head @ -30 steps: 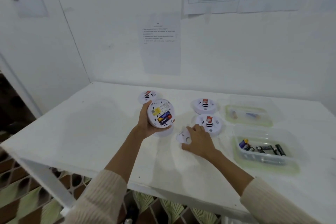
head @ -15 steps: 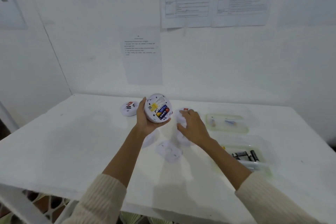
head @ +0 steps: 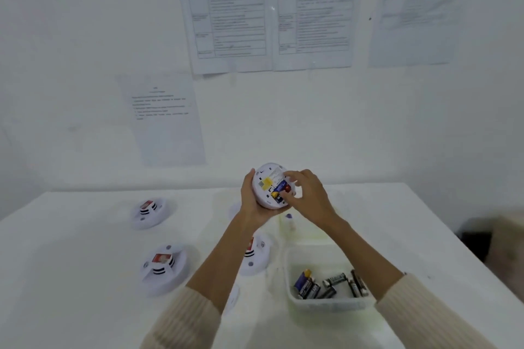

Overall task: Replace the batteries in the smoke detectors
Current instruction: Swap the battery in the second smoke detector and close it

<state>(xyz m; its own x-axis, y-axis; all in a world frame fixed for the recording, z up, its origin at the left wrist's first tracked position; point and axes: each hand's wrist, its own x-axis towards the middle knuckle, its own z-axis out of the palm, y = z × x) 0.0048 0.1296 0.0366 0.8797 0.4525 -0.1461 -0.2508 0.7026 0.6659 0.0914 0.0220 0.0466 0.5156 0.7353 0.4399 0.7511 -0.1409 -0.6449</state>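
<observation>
The smoke detector (head: pixel 268 183) looks like a light, stiff plastic disc, smooth enough to slip, so the rim is the place to hold it. The left hand (head: pixel 251 204) does just that, fingers curled round the edge, with the back face toward the camera, above the counter (head: pixel 85 278). The right hand (head: pixel 309 198) sets thumb and forefinger on the blue-and-yellow battery (head: pixel 279 189) seated in that face, apparently pinched between the fingers (head: pixel 295 174). It is a small, rigid cell, best levered out by 1 end.
</observation>
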